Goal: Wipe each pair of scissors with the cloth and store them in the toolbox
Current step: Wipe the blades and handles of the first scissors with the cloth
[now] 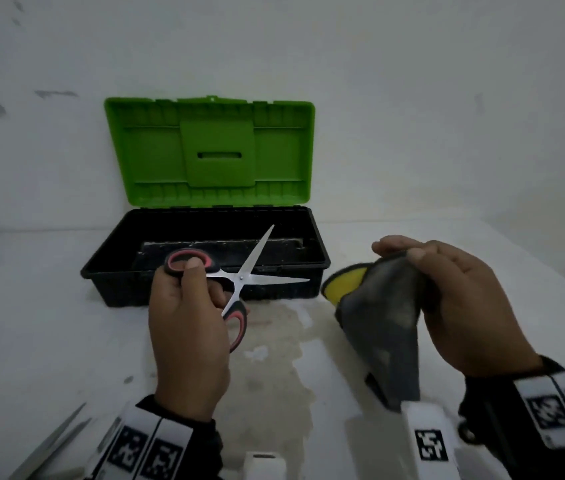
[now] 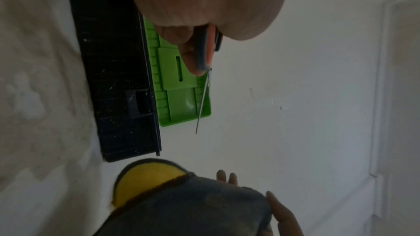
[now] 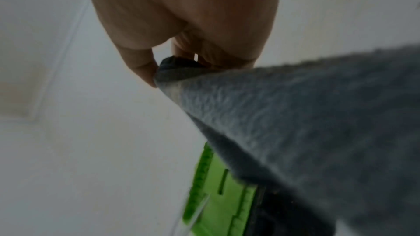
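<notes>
My left hand [image 1: 184,306] grips a pair of scissors [image 1: 243,277] by its red and black handles, thumb through the upper loop, blades spread wide just in front of the toolbox. In the left wrist view one handle [image 2: 208,47] and a thin blade show under the palm. My right hand [image 1: 447,296] pinches the top of a grey cloth [image 1: 385,323] with a yellow underside, which hangs down to the right of the scissors. The right wrist view shows the cloth [image 3: 295,123] held between thumb and fingers. The black toolbox [image 1: 108,271] stands with its green lid [image 1: 210,150] raised against the wall.
Metal blades of another pair of scissors [image 1: 52,441] lie at the lower left edge of the white table [image 1: 49,323]. A stained patch [image 1: 274,358] marks the table between my hands. A white wall stands close behind the toolbox.
</notes>
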